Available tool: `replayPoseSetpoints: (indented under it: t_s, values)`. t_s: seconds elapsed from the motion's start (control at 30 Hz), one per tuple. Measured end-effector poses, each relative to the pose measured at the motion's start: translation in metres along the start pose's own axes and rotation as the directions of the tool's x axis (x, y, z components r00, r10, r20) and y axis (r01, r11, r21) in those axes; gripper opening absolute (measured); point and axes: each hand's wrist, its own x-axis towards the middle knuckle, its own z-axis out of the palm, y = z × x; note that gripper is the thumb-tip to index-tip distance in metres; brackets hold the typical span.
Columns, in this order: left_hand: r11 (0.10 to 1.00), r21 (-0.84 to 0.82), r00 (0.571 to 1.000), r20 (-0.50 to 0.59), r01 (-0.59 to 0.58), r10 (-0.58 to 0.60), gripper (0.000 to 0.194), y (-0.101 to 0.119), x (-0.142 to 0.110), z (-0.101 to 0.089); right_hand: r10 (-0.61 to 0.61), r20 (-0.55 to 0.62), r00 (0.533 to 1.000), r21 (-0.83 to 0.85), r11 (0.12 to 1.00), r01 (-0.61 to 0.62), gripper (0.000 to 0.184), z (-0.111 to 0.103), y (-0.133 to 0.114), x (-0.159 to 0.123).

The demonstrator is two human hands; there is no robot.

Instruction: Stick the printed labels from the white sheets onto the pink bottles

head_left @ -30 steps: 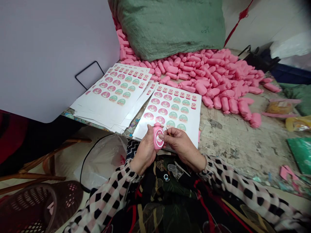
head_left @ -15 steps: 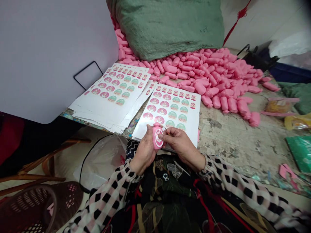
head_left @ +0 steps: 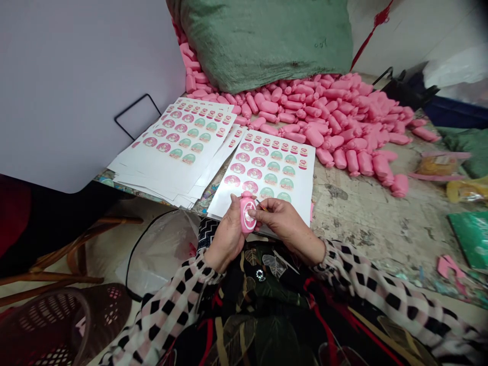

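My left hand (head_left: 225,238) is closed round a small pink plastic bottle (head_left: 244,227), held upright with its front towards me. On the bottle's front sits an oval pink-and-white sticker (head_left: 248,215). The thumb of my right hand (head_left: 286,226) presses on this sticker. A thin pointed tool (head_left: 261,205) is pinched in the right fingers, its tip sticking out up and left; its exact kind is too small to tell. Just beyond my hands lies a sheet of pink and green stickers (head_left: 303,195), its near edge partly hidden by them.
A stack of sticker sheets (head_left: 160,180) lies at the left by a grey panel (head_left: 87,91) with a black wire loop (head_left: 138,114). Behind are a heap of pink bottles (head_left: 324,117) and a green sack (head_left: 267,40). A brown basket (head_left: 49,325) stands on the floor.
Both hands stay almost in place round the bottle. The right thumb keeps pressing on the sticker, with only a slight shift of the fingers and the tool.
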Motion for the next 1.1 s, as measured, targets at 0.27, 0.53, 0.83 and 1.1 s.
replayPoseSetpoints:
  t_s: [0.27, 0.53, 0.83, 1.1]
  values:
    - [0.999, -0.035, 1.0, 0.006, -0.007, 0.007, 0.052, 0.0, 0.0, 0.001, -0.043, -0.003, 0.999, -0.075, 0.996, 0.042, 0.033, -0.002, 0.003, 0.002]
    - [1.0, -0.01, 1.0, -0.004, -0.01, 0.01, 0.053, -0.001, 0.002, -0.002, -0.119, -0.046, 0.992, -0.221, 0.97, 0.107, 0.025, 0.001, 0.009, 0.001]
    - [1.0, -0.003, 1.0, -0.027, -0.011, 0.011, 0.051, -0.003, 0.002, -0.003, -0.279, -0.046, 0.959, -0.544, 0.812, 0.21, 0.021, 0.002, 0.008, -0.008]
    - [0.997, -0.066, 0.999, -0.03, 0.033, -0.035, 0.05, -0.002, 0.002, -0.005, -0.308, -0.093, 0.947, -0.64, 0.747, 0.18, 0.042, 0.005, 0.014, -0.005]
